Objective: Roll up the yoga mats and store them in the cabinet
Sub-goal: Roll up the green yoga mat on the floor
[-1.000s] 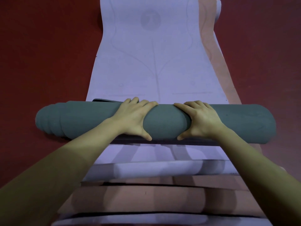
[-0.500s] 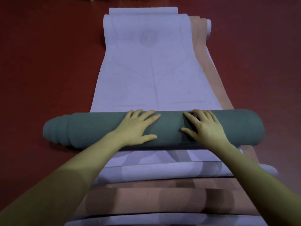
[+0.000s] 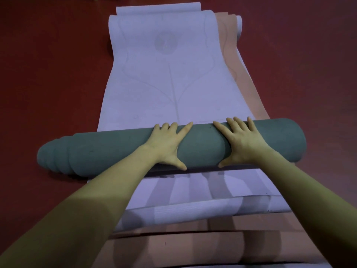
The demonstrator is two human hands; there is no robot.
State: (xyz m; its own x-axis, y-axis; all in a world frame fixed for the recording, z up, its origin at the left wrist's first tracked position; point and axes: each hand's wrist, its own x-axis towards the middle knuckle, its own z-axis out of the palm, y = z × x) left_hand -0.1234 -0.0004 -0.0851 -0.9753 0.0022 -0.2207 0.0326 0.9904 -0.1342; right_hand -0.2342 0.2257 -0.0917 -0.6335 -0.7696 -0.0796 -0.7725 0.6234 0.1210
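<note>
A dark green yoga mat (image 3: 108, 149) lies rolled into a thick cylinder across a stack of flat mats. Its left end is uneven and telescopes out in steps. My left hand (image 3: 168, 144) lies flat on the roll's middle with fingers spread over its top and the thumb low on the near side. My right hand (image 3: 241, 142) lies the same way just to the right. Under the roll a lavender mat (image 3: 170, 78) with a faint leaf pattern lies flat, and it stretches away from me. A peach mat (image 3: 249, 89) shows along its right edge.
Dark red floor (image 3: 48, 84) surrounds the stack on both sides. Near me, edges of further lavender (image 3: 183, 211) and peach (image 3: 173, 248) mats lie layered. The far ends of the flat mats curl up slightly. No cabinet is in view.
The green roll has moved a little away from me over the lavender mat. Both hands went from gripping it to lying flat with fingers spread over its top.
</note>
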